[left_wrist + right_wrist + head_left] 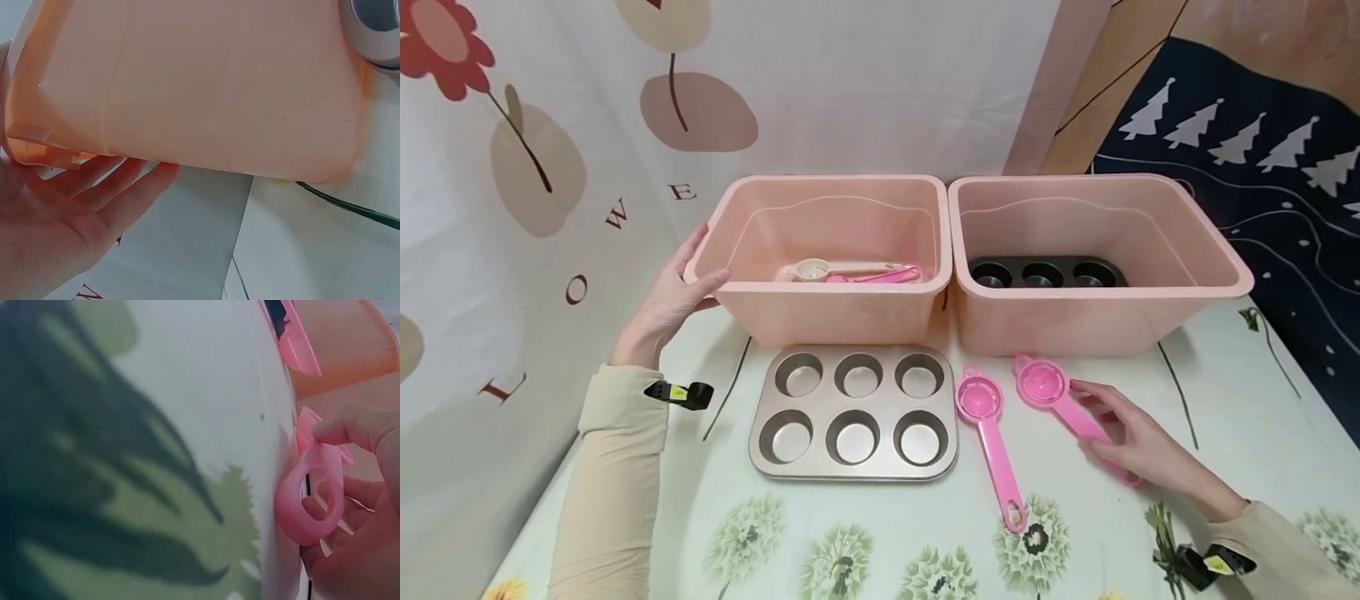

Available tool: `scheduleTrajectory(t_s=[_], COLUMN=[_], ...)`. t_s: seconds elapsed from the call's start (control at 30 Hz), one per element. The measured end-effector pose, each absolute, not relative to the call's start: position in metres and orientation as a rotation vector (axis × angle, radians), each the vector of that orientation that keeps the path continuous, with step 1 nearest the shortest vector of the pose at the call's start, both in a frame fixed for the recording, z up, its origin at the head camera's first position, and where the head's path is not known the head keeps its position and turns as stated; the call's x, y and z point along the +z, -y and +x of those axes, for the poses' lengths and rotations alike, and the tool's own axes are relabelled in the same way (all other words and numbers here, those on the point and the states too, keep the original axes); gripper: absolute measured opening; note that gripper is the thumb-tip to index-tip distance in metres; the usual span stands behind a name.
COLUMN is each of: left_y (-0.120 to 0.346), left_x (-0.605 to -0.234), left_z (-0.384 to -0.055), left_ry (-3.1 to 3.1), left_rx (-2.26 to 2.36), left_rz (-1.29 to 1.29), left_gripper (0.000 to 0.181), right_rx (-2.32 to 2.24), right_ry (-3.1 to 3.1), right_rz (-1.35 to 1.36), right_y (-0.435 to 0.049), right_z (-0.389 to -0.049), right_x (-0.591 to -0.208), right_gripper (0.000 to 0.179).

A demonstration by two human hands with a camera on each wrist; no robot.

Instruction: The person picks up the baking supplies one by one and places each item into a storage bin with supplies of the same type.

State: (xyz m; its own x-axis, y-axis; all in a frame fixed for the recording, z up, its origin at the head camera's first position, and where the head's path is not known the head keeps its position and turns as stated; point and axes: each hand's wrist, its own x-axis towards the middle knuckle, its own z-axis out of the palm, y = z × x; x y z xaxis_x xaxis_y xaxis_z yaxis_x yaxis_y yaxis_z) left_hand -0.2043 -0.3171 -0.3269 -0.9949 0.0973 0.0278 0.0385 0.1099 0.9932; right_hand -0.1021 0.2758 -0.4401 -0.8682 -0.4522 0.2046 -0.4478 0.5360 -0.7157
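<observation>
My left hand (pixel 666 292) holds the front left corner of the left pink bin (pixel 835 315), thumb over the rim and fingers along the outer side. A pink egg separator (pixel 1041 383) lies slanted on the table, and my right hand (pixel 1138 442) has its handle between thumb and fingers. In the right wrist view the looped handle end (pixel 290 512) shows close below the thumb. To its left lies a second pink egg separator (pixel 996 454), beside a silver muffin tin (pixel 827 397) with two rows of cups.
Inside the left bin are a cream egg separator (pixel 812 268) and pink utensils (pixel 887 274). The right pink bin (pixel 1060 323) stands against it and contains a dark muffin tin (pixel 1063 265). A patterned curtain (pixel 880 92) hangs behind; a flowered cloth (pixel 700 517) covers the table.
</observation>
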Motion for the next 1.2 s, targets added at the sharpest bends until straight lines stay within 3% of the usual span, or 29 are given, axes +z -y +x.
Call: scheduleTrajectory(t_s=[0.57,1.2], left_y=[0.318,0.315], left_x=[-0.326,-0.324], left_z=[-0.203,-0.205], left_ry=[-2.342,-2.376], left_rx=[2.046,1.992], left_rz=[0.101,0.086], left_gripper=[0.083,0.083], right_rx=[-1.325,-1.349], right_ry=[-2.692,-2.704], right_rz=[-0.699,-0.758], right_y=[-0.279,-0.264], right_z=[-0.110,-0.129], right_x=[-0.438,-0.416], right_gripper=[0.060,0.056])
